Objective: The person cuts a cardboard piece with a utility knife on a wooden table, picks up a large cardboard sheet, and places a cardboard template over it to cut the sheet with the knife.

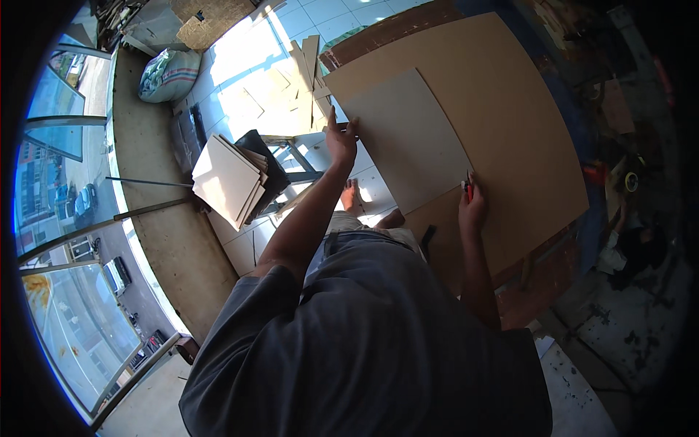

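A large brown board (520,138) lies on the work table, with a smaller grey rectangular sheet (408,135) flat on top of it. At the grey sheet's left edge is my left hand (341,142), its fingers spread and the thumb side touching the edge. My right hand (473,211) is closed around a slim red and black pointed tool (470,191). The tool's thin tip is by the sheet's near right corner. I cannot make out exactly what kind of tool it is.
To the left, a stack of pale square boards (226,178) rests on a stand. Cut strips (309,69) lie on the tiled floor beyond, near a stuffed sack (169,75). Windows (80,313) line the left side. Another person (633,251) is at the far right.
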Demonstrator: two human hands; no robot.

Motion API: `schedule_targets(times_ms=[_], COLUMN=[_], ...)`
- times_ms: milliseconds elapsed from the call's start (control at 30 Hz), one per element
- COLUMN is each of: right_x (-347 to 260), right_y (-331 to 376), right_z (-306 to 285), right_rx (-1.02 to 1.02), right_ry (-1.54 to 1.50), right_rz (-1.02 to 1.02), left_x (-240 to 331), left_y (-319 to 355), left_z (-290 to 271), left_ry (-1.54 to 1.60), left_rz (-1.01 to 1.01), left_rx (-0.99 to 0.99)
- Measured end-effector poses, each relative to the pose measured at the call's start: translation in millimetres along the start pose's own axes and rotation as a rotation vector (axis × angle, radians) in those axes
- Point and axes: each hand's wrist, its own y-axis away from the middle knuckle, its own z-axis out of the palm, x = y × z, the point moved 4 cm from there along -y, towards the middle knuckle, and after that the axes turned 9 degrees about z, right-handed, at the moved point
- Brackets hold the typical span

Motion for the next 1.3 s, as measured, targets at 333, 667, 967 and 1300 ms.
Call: schedule_targets(times_ms=[333,667,967,1300], right_x=[-13.4,-14.8,-5.1,-11.3], right_y=[5.6,3.5,2.2,6.0], right_z=[-2.7,-5.2,-8.7,-18.2], right_rx=[0.005,0.064,0.071,0.053], right_ry=[-0.057,-0.078,-0.137,-0.094], right_rz=[0.009,0.004,-0.006,0.053], left_x=[13.3,15.9,74.1,76.7], left_y=[-12.9,-37.3,-15.4,11.5], left_z=[-16.8,-25.8,61.7,160.9], left_ry=[0.036,-0.069,-0.563,-0.896], left_rz=[0.058,0.205,0.763,0.512], left_rx=[-0.149,-0.308,-0.515,-0.755])
